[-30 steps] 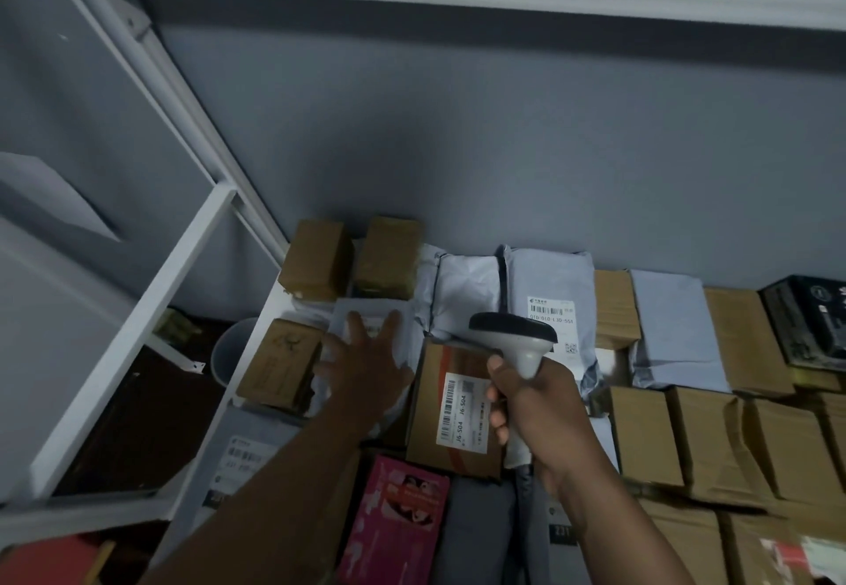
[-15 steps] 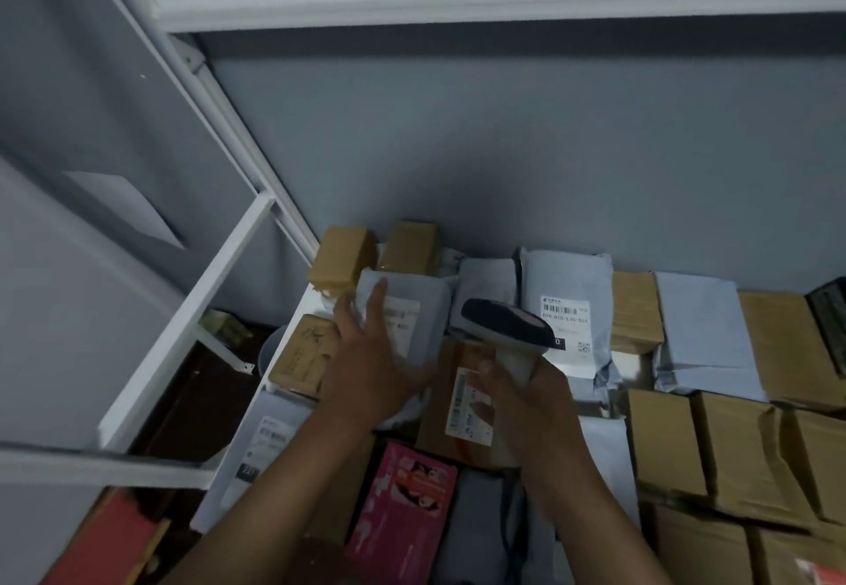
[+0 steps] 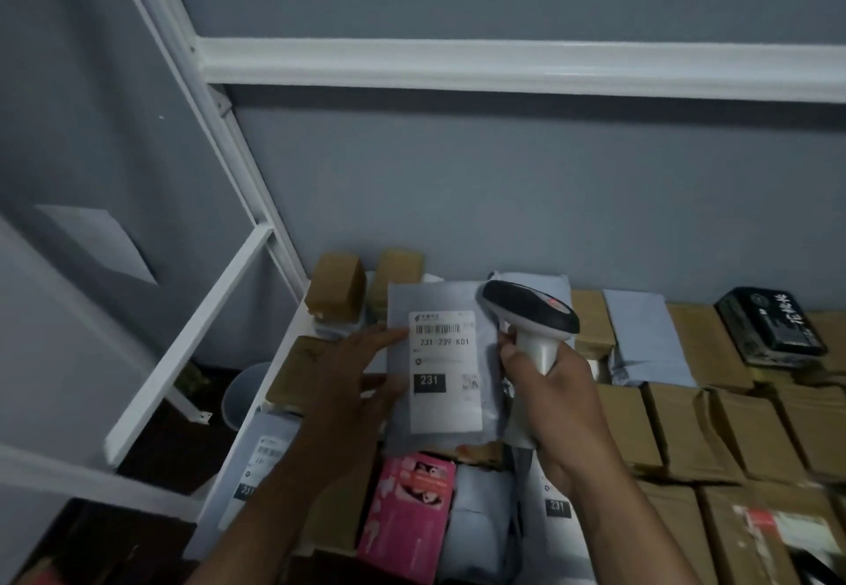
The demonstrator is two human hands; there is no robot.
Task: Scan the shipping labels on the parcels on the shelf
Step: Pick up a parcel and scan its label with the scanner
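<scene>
A grey mailer bag [image 3: 439, 300] stands upright above the shelf's parcels, its white shipping label [image 3: 445, 374] facing me with a barcode and the number 231. My left hand [image 3: 352, 383] grips the bag's left edge, thumb on the front. My right hand [image 3: 551, 397] grips the handle of a white and black barcode scanner [image 3: 531, 312], whose head sits just right of the label with a red light on top. Parcels behind the bag are hidden.
Brown cardboard boxes [image 3: 686, 429] fill the shelf to the right, with another grey bag [image 3: 641, 337] and a black box [image 3: 769, 323] at the back. A pink box [image 3: 407, 516] lies near the front. White shelf posts [image 3: 192, 342] and a crossbar [image 3: 503, 62] frame the space.
My left hand lifted the grey bag from the pile and turned its label toward me. The scanner came up beside it. The view tilted upward.
</scene>
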